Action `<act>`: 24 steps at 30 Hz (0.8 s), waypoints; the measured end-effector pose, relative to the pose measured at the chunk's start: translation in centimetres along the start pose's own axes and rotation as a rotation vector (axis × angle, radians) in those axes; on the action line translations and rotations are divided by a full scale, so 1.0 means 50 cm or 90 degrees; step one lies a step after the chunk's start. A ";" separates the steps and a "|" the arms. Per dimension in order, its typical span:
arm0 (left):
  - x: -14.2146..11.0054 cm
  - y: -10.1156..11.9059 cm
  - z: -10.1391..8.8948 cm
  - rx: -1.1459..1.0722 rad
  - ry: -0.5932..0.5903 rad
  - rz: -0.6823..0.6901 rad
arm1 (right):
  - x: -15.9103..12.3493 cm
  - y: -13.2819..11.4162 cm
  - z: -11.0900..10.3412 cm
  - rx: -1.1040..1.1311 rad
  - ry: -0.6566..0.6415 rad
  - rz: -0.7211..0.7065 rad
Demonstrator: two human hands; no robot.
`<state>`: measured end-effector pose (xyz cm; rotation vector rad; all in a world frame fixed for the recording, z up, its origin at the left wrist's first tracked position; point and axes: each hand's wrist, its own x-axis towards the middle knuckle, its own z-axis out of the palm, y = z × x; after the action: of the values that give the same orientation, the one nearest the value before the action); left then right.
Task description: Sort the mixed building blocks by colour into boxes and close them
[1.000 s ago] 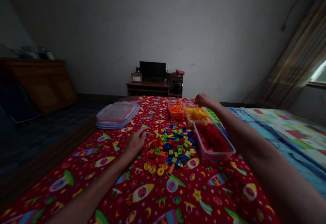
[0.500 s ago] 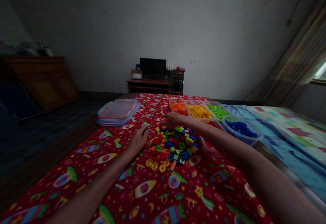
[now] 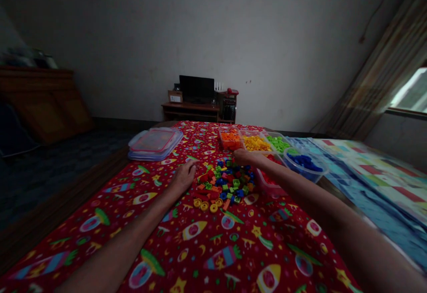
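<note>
A loose pile of mixed toy building bricks [image 3: 230, 184] lies on the red patterned cloth, with several yellow wheel-like pieces [image 3: 213, 207] at its near edge. My left hand [image 3: 185, 175] rests on the cloth just left of the pile, fingers loosely extended and holding nothing visible. Over the pile's far right edge, close to the containers, is my right hand [image 3: 243, 156], its fingers curled downward and closed; what they hold, if anything, is hidden. Sorted bricks fill the orange container [image 3: 231, 140], the yellow container [image 3: 256, 143] and the green container [image 3: 277, 143]. Red bricks [image 3: 267, 178] sit partly behind my right forearm.
A round tub of blue bricks [image 3: 304, 163] stands at the right, near the blue checked bedding [image 3: 353, 182]. Stacked plastic lids [image 3: 155, 144] lie on the cloth's left side. Against the far wall is a desk [image 3: 190, 111] with a monitor [image 3: 196, 89].
My right hand has moved right, from the far side of the pile to its far right edge beside the containers. My left hand stays beside the pile. The view has shifted slightly.
</note>
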<state>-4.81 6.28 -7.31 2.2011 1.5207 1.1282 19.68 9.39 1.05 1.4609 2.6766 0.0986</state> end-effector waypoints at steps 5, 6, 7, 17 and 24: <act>0.000 -0.002 0.002 0.034 0.000 0.045 | -0.045 -0.044 -0.005 -0.021 -0.090 0.012; 0.000 -0.001 0.003 0.036 -0.002 0.050 | -0.054 -0.054 -0.009 -0.017 -0.089 0.001; 0.001 -0.001 0.003 0.038 -0.004 0.052 | -0.062 -0.063 -0.014 -0.006 -0.081 -0.016; 0.008 0.025 -0.014 0.013 -0.032 0.097 | -0.103 -0.064 0.017 0.294 0.174 0.065; 0.011 0.087 0.000 0.003 -0.078 0.333 | -0.106 -0.074 0.013 0.388 0.279 0.082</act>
<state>-1.69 4.88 -4.54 2.6997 0.9177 1.0872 19.48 2.94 0.30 1.9698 3.1291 -0.4881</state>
